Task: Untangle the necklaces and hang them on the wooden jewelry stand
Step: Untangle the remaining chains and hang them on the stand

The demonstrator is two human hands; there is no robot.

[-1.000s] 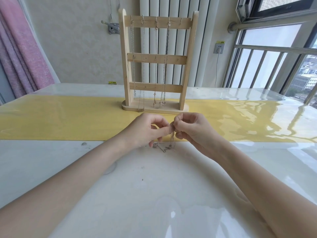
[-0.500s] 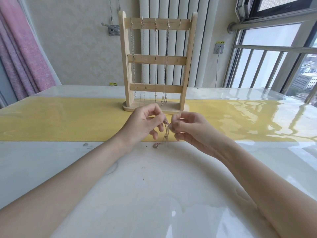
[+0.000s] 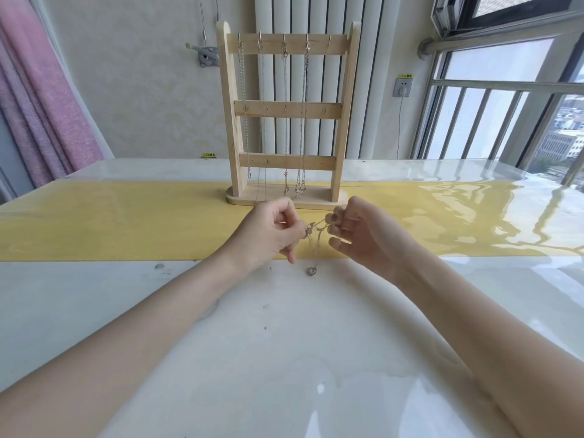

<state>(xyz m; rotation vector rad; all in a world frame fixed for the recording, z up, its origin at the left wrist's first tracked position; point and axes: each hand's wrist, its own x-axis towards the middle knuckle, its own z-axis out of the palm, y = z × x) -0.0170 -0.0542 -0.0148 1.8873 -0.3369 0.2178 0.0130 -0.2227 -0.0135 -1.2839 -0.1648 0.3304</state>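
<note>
Mid-frame, left hand [image 3: 271,232] and right hand [image 3: 357,232] each pinch the tangled necklace [image 3: 316,230], untangling; next, I'd guess, the free top-right hook of the wooden stand [image 3: 286,112].

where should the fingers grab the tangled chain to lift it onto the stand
Grip the chain at its taut top span, near the clasp end, from above. The left hand and right hand already pinch it there; its pendant hangs low, near the table.

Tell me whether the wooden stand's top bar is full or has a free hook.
One free. On the wooden stand, four chains hang from the top bar; the rightmost hook looks bare.
</note>
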